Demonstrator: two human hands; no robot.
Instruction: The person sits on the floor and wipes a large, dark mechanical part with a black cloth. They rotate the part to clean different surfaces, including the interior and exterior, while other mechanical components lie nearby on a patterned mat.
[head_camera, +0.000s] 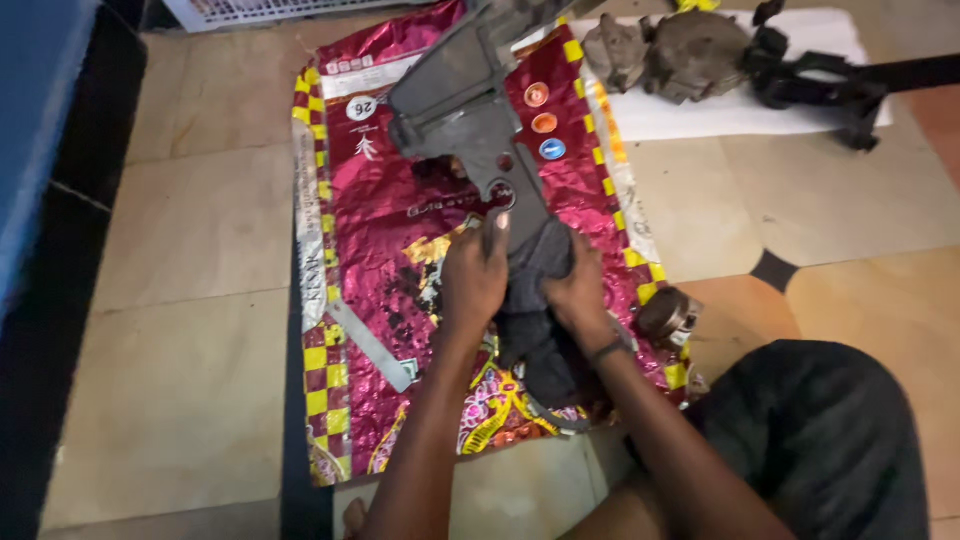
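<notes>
Gripping dark cloth (535, 300) with right hand (578, 290), left hand (472, 280) clamped round grey metal part (470, 110) above magenta sack (400, 250), steadying it for wiping.

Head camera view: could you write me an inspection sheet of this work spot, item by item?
Surface: tiled floor, covered by a flattened magenta and yellow sack.
Job's things: long grey metal part lying on the sack; dark cloth bunched around its near end.
Clutter: grimy metal parts and a black bracket on a white sheet; a small round metal piece; a flat metal strip.
Grippers: left hand and right hand both grip the cloth.
Cables: nothing seen.
Surroundings: blue surface on the left, white basket at the top.
</notes>
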